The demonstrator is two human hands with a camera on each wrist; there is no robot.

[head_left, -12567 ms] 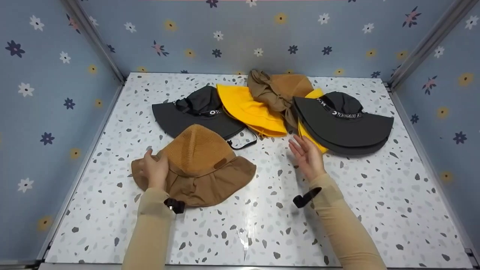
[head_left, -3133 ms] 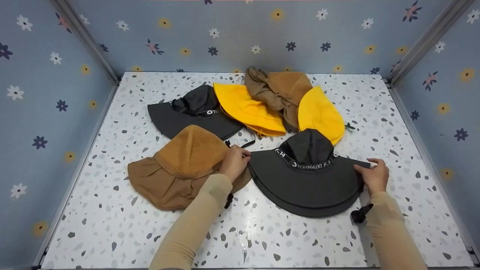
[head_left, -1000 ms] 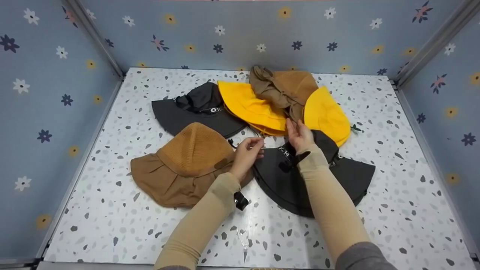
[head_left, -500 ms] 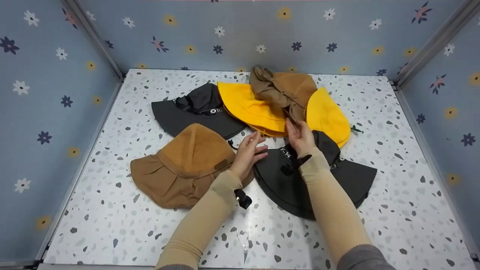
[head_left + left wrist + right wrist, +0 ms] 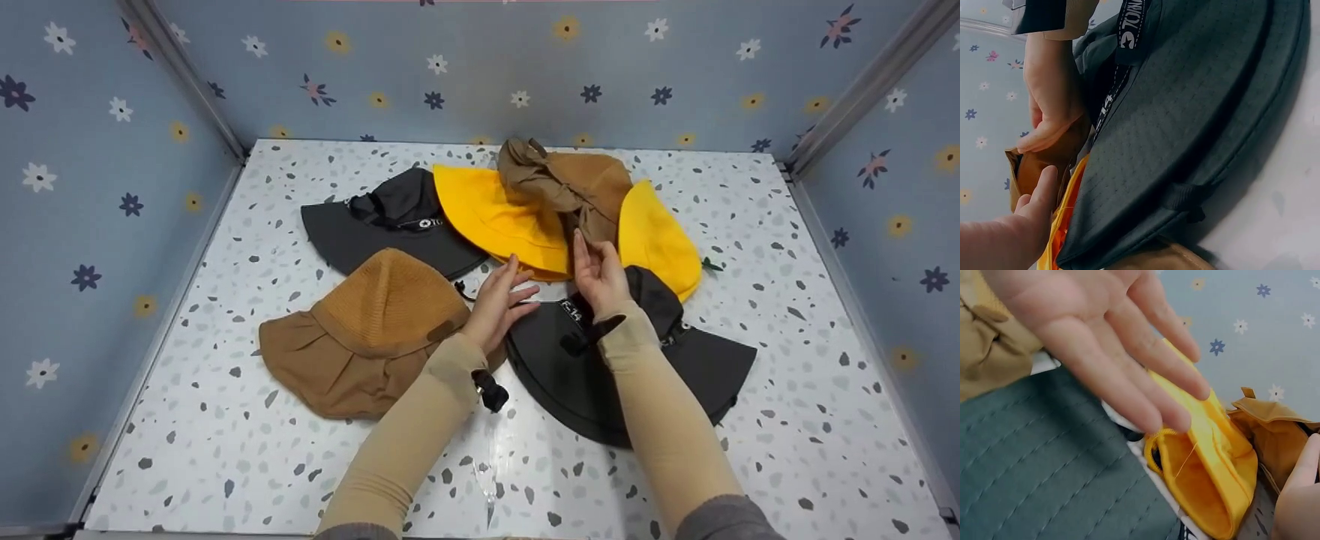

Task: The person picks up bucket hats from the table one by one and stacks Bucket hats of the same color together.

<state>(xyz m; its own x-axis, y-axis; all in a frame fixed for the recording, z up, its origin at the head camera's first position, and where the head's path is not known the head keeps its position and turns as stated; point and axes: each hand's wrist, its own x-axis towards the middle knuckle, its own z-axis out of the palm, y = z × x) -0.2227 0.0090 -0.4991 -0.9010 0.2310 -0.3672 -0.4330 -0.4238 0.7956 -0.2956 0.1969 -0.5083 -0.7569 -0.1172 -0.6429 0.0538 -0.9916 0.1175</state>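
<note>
My right hand pinches the gathered brim of the rear brown sun hat, which rests between two yellow hats; the left wrist view shows the thumb and fingers at the brim. My left hand, palm turned rightward and fingers spread, holds nothing beside the left yellow hat. In the right wrist view this left hand looms large above the yellow hat's opening. Beneath my right forearm lies a dark grey wide-brimmed hat, partly hidden.
The front brown hat lies to the left, partly behind my left forearm. Another dark grey hat sits at the back left. A second yellow hat is at the right. Flower-patterned panels enclose the speckled table.
Earlier the front dark hat came forward from the back right, uncovering the right yellow hat. Lately the rear brown hat shifts slightly toward me with my right hand, while my left fingers spread.
</note>
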